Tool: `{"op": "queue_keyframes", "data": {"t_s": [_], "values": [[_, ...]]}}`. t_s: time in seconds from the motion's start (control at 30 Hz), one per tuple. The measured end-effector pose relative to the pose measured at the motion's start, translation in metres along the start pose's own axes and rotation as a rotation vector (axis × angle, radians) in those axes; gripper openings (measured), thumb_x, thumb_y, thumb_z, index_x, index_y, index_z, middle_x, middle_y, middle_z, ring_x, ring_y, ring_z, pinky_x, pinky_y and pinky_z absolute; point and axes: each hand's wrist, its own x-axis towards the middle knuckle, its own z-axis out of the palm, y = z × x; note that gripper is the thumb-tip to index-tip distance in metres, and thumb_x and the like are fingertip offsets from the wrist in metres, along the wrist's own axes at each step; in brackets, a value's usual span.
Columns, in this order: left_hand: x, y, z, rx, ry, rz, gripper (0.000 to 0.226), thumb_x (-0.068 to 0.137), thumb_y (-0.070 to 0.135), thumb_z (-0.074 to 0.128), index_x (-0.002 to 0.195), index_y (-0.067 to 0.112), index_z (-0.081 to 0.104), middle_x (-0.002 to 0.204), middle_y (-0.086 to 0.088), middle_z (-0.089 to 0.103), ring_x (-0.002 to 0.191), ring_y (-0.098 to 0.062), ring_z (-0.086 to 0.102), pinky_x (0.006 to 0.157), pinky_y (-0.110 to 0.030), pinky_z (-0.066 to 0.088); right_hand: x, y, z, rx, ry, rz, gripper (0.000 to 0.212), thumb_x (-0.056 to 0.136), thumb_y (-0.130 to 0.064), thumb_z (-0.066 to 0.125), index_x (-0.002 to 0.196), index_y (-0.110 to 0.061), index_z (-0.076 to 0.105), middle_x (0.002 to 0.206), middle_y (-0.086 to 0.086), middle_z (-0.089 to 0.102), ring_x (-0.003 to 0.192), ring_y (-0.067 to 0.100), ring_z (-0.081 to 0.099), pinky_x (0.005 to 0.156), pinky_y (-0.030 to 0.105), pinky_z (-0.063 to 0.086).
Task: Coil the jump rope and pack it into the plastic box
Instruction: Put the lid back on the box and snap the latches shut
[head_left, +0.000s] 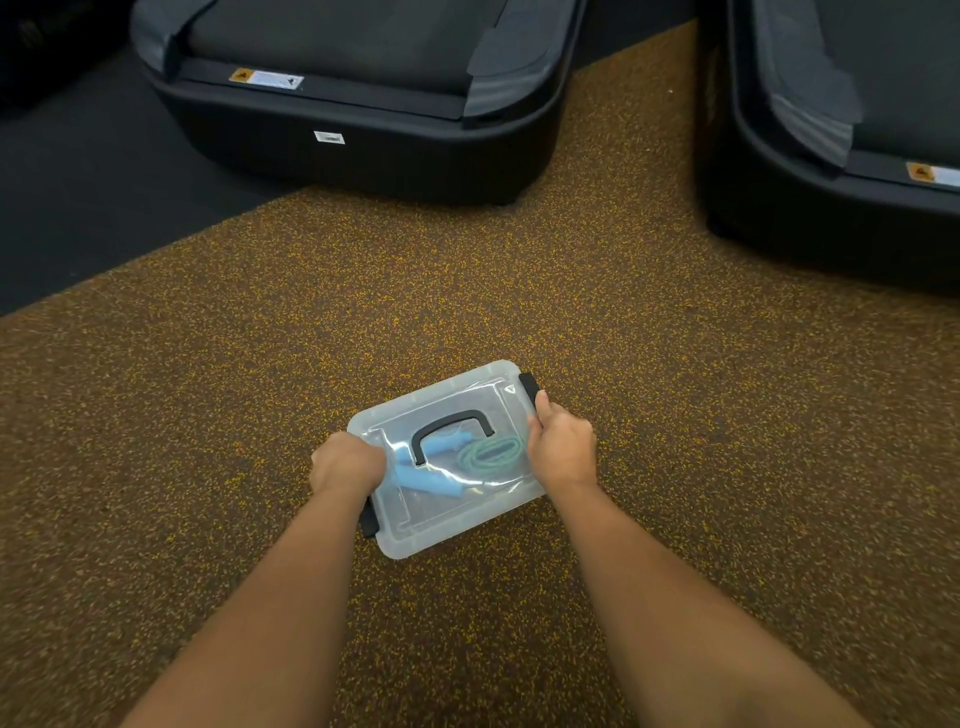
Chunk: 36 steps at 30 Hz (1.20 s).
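A clear plastic box lies on the speckled floor with its lid on and a black carry handle folded flat on top. Through the lid I see the jump rope: its green cord coiled on the right, its light blue handles on the left. My left hand presses on the box's left end, above a black latch. My right hand grips the right end, thumb resting by the other black latch.
The floor is brown rubber with yellow flecks. The black rear end of a treadmill stands ahead, and a second treadmill stands at the right. A dark mat covers the floor at the left.
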Motion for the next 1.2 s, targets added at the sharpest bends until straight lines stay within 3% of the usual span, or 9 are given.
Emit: {"op": "queue_keyframes", "data": {"t_s": [0.33,0.53,0.97,1.2], "values": [[0.0041,-0.0004,-0.0011,0.014,-0.025,0.009,0.035,0.087,0.014,0.051,0.117,-0.003,0.056,0.118,-0.024,0.058,0.102,-0.039,0.059,0.081,-0.042,0.052,-0.0014,-0.002,-0.0003,-0.075,-0.024,-0.014,0.047,0.098,-0.017,0.038,0.144,-0.012,0.033,0.125,0.013,0.06,0.104,0.032,0.061,0.09,0.037,0.048],[0.0053,-0.0008,-0.0043,0.037,-0.024,0.019,0.031,0.086,0.011,0.052,0.113,-0.004,0.056,0.111,-0.024,0.06,0.081,-0.035,0.057,0.066,-0.038,0.051,-0.0029,-0.0034,-0.0004,-0.074,-0.034,-0.007,0.049,0.097,-0.014,0.039,0.145,-0.011,0.03,0.127,0.011,0.058,0.107,0.031,0.06,0.094,0.037,0.047],[0.0069,0.0041,-0.0011,0.071,0.001,0.034,0.036,0.084,0.013,0.055,0.116,-0.002,0.054,0.116,-0.023,0.059,0.099,-0.038,0.061,0.073,-0.04,0.051,-0.0059,-0.0031,0.0055,-0.095,-0.039,-0.055,0.052,0.095,-0.006,0.04,0.145,-0.007,0.027,0.132,0.012,0.052,0.114,0.031,0.054,0.094,0.039,0.043],[0.0081,0.0041,-0.0008,0.111,-0.017,0.04,0.037,0.086,0.013,0.056,0.119,-0.002,0.052,0.118,-0.024,0.056,0.1,-0.038,0.06,0.078,-0.041,0.053,-0.0069,-0.0004,0.0082,-0.095,-0.011,-0.084,0.052,0.096,-0.007,0.041,0.146,-0.007,0.027,0.134,0.01,0.05,0.114,0.027,0.053,0.095,0.034,0.045]]}}
